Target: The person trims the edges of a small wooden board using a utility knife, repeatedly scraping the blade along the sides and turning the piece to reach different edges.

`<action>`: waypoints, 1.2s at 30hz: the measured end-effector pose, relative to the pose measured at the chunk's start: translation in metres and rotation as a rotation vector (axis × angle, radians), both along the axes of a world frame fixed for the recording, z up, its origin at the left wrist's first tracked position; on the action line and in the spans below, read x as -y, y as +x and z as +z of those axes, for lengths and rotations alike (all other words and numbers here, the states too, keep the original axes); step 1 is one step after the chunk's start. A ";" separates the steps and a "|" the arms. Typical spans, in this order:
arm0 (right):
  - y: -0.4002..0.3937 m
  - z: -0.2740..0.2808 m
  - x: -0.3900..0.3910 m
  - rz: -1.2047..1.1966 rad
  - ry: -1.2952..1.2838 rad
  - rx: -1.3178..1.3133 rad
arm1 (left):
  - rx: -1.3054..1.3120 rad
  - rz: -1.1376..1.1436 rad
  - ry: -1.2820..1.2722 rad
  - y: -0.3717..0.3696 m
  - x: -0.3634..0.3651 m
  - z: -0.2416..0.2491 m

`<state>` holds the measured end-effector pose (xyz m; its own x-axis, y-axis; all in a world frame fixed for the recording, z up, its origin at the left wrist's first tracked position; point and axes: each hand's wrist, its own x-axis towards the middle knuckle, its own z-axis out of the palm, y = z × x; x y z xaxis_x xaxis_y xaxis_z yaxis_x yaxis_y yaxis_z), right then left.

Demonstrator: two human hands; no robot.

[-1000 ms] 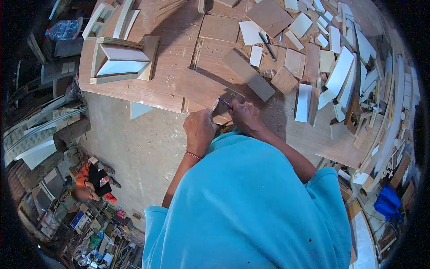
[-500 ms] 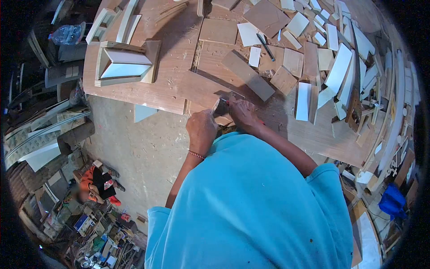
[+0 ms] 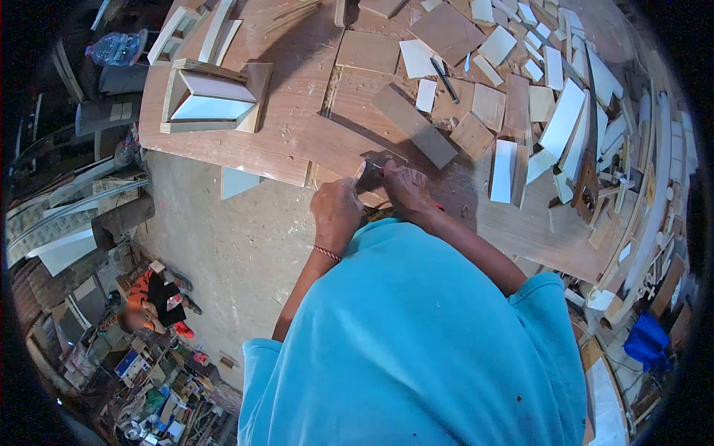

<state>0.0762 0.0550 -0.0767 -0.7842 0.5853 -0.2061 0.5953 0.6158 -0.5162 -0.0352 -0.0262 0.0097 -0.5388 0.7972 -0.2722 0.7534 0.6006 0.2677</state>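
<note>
At the near edge of the workbench (image 3: 297, 160), my left hand (image 3: 335, 212) is closed around a small wooden piece (image 3: 369, 177) with a dark face, mostly covered by the fingers. Just to its right, my right hand (image 3: 407, 192) is closed on a tool whose red handle end (image 3: 439, 207) shows behind the fist; its working end is too small to make out. Both hands are close together in front of my blue shirt. A long brown board (image 3: 346, 141) lies just beyond them, and another brown board (image 3: 413, 126) lies farther right.
An angled wooden frame with white panels (image 3: 212, 100) stands at the back left. White and brown offcuts (image 3: 497, 44) crowd the right side, with a handsaw (image 3: 587, 182) and a dark pen (image 3: 445, 80) among them. Another person (image 3: 160, 301) sits at lower left.
The view has shifted slightly. Both hands stay at nearly the same spot with the same hold. The seated person at lower left has changed posture a little.
</note>
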 end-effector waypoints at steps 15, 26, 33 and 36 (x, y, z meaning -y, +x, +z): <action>-0.003 0.005 -0.003 -0.019 -0.089 0.102 | 0.052 -0.070 0.280 0.032 0.023 -0.003; -0.001 -0.007 -0.013 -0.151 -0.335 -0.128 | 0.032 -0.016 0.457 0.024 0.051 -0.001; -0.010 0.021 -0.025 -0.249 -0.641 -0.179 | -0.088 -0.034 0.557 0.025 0.052 0.002; -0.009 0.009 -0.023 -0.305 -0.462 -0.299 | -0.148 -0.065 0.530 0.024 0.055 -0.005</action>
